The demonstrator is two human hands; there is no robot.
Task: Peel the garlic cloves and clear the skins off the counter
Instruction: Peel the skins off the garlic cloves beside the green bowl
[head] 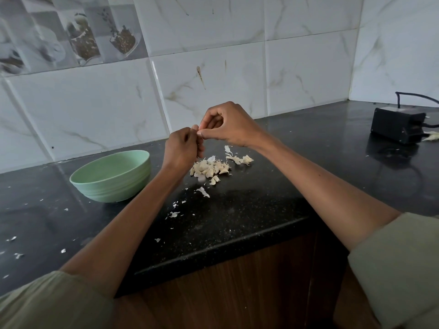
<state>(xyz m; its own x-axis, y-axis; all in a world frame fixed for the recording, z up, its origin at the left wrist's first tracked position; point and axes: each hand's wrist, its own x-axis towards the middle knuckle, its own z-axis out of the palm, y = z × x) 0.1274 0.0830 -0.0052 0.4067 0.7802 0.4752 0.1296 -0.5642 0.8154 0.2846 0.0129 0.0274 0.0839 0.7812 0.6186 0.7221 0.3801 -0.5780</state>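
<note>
My fingers are curled up tight, and both hands meet in the air above the counter. My left hand is closed like a fist around something small. My right hand pinches at the same spot with the thumb and first finger. I cannot tell what is between them, because it is hidden. Just below my hands, a pile of garlic cloves sits on the dark counter. A few more bits lie just to the right of the pile. Little white skins are scattered nearer to me and off to the left. A green bowl stands to the left of the pile. A black box with a cord sits far off on the right.
</note>
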